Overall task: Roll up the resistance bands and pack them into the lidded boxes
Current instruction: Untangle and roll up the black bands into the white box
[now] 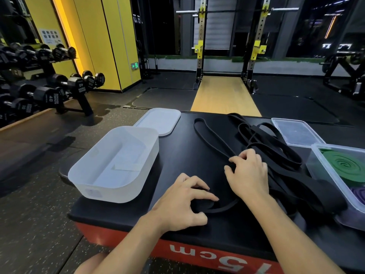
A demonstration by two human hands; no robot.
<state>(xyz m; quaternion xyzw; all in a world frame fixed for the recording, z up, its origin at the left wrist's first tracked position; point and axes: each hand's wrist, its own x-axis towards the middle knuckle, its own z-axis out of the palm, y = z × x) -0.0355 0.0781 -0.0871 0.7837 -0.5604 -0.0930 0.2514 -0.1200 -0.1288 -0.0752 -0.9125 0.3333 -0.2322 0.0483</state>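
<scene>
A black padded platform (177,155) carries everything. An open white box (114,165) sits on its left side with its lid (160,121) behind it. On the right, a clear box (330,171) holds a green roll (343,165) and a purple roll (359,194). Tangled black bands (266,139) sprawl between the boxes. The left hand (183,202) curls round a band's rolled end, and the right hand (248,173) pinches a strand.

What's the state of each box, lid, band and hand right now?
white box: open, no bands inside
white lid: off, flat behind the white box
clear box: open, holds two bands
clear lid: off, flat behind the clear box
green band: rolled, packed
purple band: rolled, packed
black bands: unrolled, loose tangle
black roll: barely started
left hand: grips black roll
right hand: pinches black bands
</scene>
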